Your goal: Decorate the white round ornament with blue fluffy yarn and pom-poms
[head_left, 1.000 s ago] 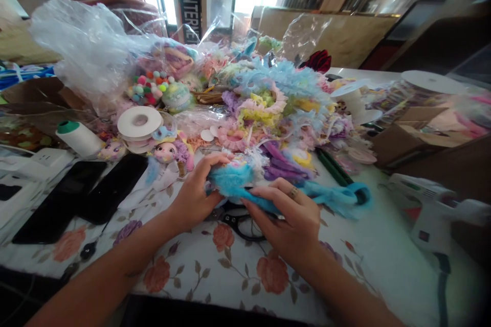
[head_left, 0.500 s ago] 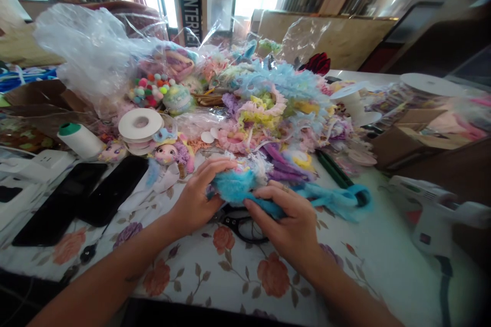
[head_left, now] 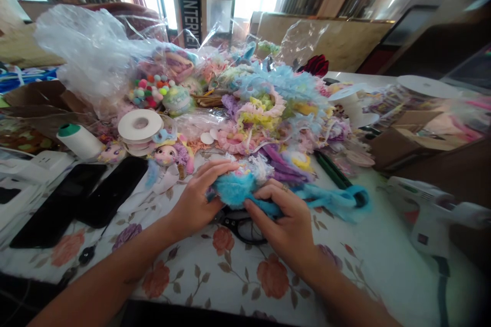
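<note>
A fuzzy blue chenille strip (head_left: 330,199) trails to the right across the flowered tablecloth (head_left: 215,271), and its coiled end forms a blue ball (head_left: 233,188). My left hand (head_left: 197,196) is wrapped round the ball from the left, fingers curled over its top. My right hand (head_left: 282,217) pinches the strip just right of the ball, thumb below and fingers above. Black scissors (head_left: 240,225) lie under both hands.
A heap of pastel trims (head_left: 268,107) and plastic bags (head_left: 88,56) fills the back. Ribbon spool (head_left: 140,125), thread cone (head_left: 79,140), small doll (head_left: 171,155) and two black phones (head_left: 76,199) lie left. A white glue gun (head_left: 429,209) and cardboard boxes (head_left: 414,133) stand right.
My right hand has curled tighter and slid slightly left along the strip toward the ball. The left hand keeps its hold with small finger shifts.
</note>
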### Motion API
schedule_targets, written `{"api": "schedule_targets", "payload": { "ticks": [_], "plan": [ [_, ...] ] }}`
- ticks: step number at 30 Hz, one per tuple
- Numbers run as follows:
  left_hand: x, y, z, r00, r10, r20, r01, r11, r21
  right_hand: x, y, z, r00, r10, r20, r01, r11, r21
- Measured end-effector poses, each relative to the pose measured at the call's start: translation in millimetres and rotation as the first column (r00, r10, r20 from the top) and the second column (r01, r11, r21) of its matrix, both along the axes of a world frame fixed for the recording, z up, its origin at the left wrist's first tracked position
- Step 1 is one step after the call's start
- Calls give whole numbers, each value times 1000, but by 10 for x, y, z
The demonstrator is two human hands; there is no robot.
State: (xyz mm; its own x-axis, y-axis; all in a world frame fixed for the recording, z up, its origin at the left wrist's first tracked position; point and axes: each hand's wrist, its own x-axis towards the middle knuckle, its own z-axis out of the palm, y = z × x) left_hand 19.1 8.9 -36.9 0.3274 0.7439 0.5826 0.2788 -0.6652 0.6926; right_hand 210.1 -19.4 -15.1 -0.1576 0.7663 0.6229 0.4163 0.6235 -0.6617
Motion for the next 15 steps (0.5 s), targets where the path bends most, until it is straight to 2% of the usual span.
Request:
{"api": "schedule_targets", "payload": {
  "ticks": [8, 12, 15],
  "plan": [
    [20, -42, 14, 998, -45, 46, 49, 995, -90, -3, 0, -22, 1000, -4, 0, 3, 999, -36],
    [-18, -61, 67, 980, -163, 110, 181, 967, -179, 0, -4, -12, 1000, -10, 20, 10, 1000, 17],
    [-36, -62, 78, 976, -172, 132, 196, 960, -201, 0, -7, -16, 999, -15, 52, 11, 997, 78]
  ]
}}
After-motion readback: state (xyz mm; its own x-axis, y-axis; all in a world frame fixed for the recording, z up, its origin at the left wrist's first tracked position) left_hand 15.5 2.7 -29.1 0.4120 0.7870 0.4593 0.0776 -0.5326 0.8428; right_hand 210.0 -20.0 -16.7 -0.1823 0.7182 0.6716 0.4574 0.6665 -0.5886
